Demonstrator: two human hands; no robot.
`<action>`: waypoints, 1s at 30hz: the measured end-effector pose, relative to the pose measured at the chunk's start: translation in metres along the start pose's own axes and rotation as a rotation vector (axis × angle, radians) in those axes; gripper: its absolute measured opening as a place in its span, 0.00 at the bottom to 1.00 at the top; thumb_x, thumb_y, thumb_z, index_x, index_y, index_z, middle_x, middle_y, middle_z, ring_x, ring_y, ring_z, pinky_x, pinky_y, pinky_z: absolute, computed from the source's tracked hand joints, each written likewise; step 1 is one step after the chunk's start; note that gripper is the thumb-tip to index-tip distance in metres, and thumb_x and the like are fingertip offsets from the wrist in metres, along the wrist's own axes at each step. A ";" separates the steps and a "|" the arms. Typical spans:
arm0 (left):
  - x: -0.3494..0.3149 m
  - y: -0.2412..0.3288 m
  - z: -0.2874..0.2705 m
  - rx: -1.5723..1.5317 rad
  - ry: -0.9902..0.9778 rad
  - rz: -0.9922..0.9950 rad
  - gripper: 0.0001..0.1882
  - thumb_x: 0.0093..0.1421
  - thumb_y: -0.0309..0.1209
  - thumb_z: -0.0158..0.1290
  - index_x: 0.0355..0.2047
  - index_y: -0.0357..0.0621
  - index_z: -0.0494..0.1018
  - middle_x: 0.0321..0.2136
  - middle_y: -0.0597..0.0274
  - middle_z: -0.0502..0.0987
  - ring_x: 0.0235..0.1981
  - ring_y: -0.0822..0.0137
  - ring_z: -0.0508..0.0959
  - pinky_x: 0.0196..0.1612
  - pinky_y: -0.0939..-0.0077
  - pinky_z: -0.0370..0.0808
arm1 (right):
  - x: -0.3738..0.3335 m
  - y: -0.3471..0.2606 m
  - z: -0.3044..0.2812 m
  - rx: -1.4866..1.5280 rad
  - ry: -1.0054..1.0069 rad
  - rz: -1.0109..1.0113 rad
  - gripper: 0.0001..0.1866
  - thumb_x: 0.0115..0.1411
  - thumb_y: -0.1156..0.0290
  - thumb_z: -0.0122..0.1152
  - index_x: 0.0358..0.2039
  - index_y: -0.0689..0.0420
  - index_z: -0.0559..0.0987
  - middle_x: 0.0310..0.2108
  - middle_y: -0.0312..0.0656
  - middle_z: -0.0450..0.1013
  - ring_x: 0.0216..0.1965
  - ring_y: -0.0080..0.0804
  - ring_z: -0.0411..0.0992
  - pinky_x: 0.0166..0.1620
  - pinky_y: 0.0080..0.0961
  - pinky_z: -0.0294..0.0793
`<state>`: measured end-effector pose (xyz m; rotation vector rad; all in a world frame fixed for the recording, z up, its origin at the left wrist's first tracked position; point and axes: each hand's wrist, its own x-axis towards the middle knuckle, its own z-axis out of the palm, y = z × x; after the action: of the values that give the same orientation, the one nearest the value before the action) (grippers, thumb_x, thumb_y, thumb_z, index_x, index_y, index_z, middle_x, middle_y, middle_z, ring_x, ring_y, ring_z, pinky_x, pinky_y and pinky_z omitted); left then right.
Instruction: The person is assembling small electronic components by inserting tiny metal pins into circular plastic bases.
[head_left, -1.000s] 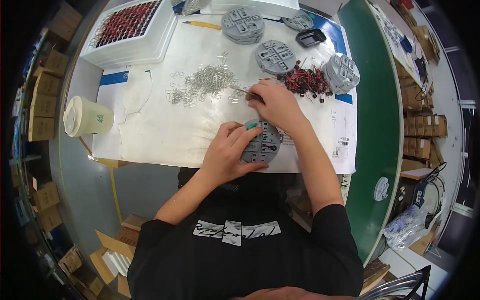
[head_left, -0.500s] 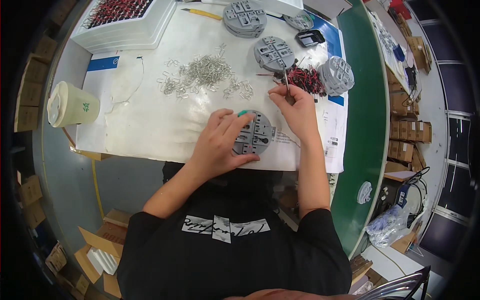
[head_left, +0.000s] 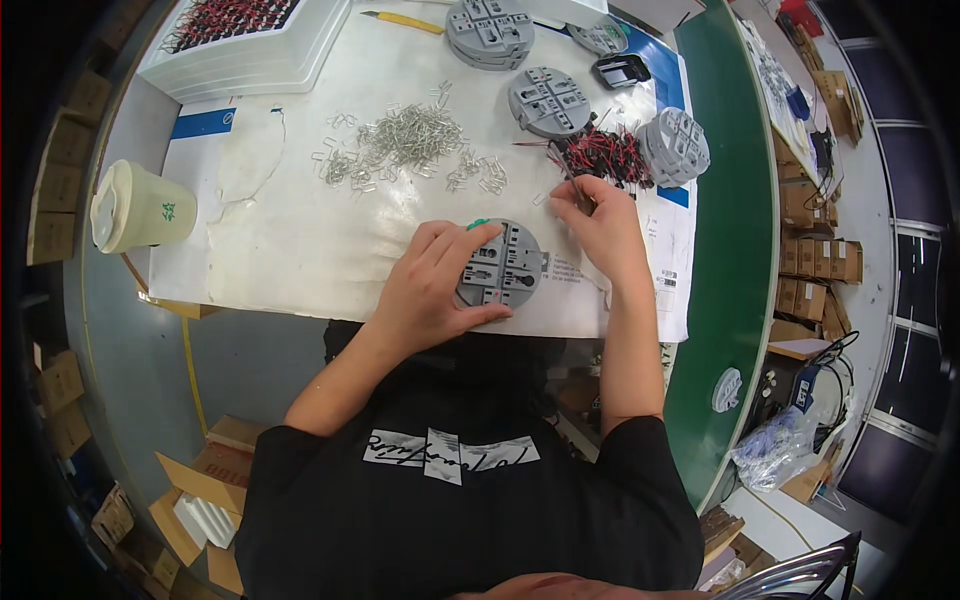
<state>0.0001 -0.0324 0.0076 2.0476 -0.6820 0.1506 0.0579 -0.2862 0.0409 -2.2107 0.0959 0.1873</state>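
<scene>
A round grey plastic disc (head_left: 512,268) with slots and a raised cross lies near the table's front edge. My left hand (head_left: 425,283) grips it from the left, with its thumb at the near rim and fingers over the far rim. A small green patch (head_left: 479,223) shows by those fingertips. To the right, my right hand (head_left: 603,225) is closed round a slim metal tool (head_left: 563,163), which looks like tweezers. Its tip points away from me, at the left edge of a pile of red-and-black wired parts (head_left: 608,158). Whether the tip holds anything is too small to tell.
Loose metal U-shaped pins (head_left: 415,138) are heaped mid-table. Beyond stand another grey disc (head_left: 549,102), stacked discs (head_left: 490,35) and a yellow cutter (head_left: 403,21). More discs (head_left: 676,147) flank the wires. A lidded tub (head_left: 145,207) and white trays (head_left: 245,65) stand left.
My right hand has shifted slightly right and nearer to me, and the tool's tip has swung left, away from the farther disc. My left hand and its disc have moved slightly left.
</scene>
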 end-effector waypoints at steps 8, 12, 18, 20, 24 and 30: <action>0.002 0.002 -0.015 0.031 -0.060 0.029 0.46 0.45 0.42 0.75 0.63 0.42 0.69 0.48 0.54 0.76 0.52 0.49 0.73 0.58 0.59 0.73 | 0.007 -0.014 0.011 -0.457 0.012 -0.417 0.07 0.61 0.73 0.67 0.38 0.59 0.81 0.37 0.44 0.75 0.34 0.44 0.77 0.38 0.38 0.76; -0.002 -0.002 -0.008 0.041 -0.063 0.060 0.46 0.47 0.43 0.74 0.65 0.41 0.68 0.48 0.53 0.75 0.53 0.49 0.73 0.59 0.60 0.73 | 0.005 -0.012 0.009 -0.568 -0.061 -0.332 0.07 0.62 0.72 0.64 0.40 0.58 0.78 0.42 0.49 0.74 0.41 0.55 0.77 0.43 0.45 0.76; -0.008 0.006 -0.009 0.021 -0.062 0.047 0.45 0.49 0.44 0.73 0.65 0.40 0.68 0.49 0.52 0.76 0.55 0.47 0.72 0.60 0.58 0.72 | 0.002 -0.007 0.003 -0.456 -0.144 -0.340 0.08 0.62 0.71 0.64 0.40 0.57 0.77 0.40 0.48 0.75 0.41 0.53 0.77 0.44 0.44 0.77; -0.007 0.006 -0.011 0.004 -0.067 0.040 0.45 0.50 0.44 0.74 0.64 0.40 0.69 0.50 0.52 0.76 0.55 0.46 0.72 0.60 0.57 0.72 | 0.006 -0.011 -0.004 -0.419 -0.183 -0.335 0.07 0.61 0.72 0.64 0.39 0.57 0.77 0.40 0.47 0.75 0.41 0.52 0.77 0.43 0.44 0.77; -0.007 0.004 -0.015 -0.002 -0.092 0.043 0.44 0.50 0.44 0.74 0.64 0.40 0.69 0.51 0.52 0.76 0.56 0.46 0.72 0.60 0.56 0.72 | 0.014 -0.011 -0.015 -0.389 -0.263 -0.333 0.06 0.61 0.73 0.64 0.37 0.57 0.77 0.39 0.46 0.75 0.39 0.51 0.78 0.43 0.44 0.76; -0.007 0.001 -0.012 -0.024 -0.089 0.062 0.43 0.48 0.41 0.74 0.62 0.40 0.70 0.49 0.52 0.77 0.54 0.47 0.73 0.59 0.57 0.73 | 0.012 -0.007 -0.014 -0.609 -0.253 -0.355 0.07 0.58 0.76 0.65 0.38 0.58 0.80 0.38 0.50 0.76 0.39 0.52 0.76 0.43 0.40 0.76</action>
<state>-0.0044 -0.0200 0.0123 2.0210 -0.7997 0.0870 0.0723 -0.2934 0.0525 -2.7320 -0.5575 0.3274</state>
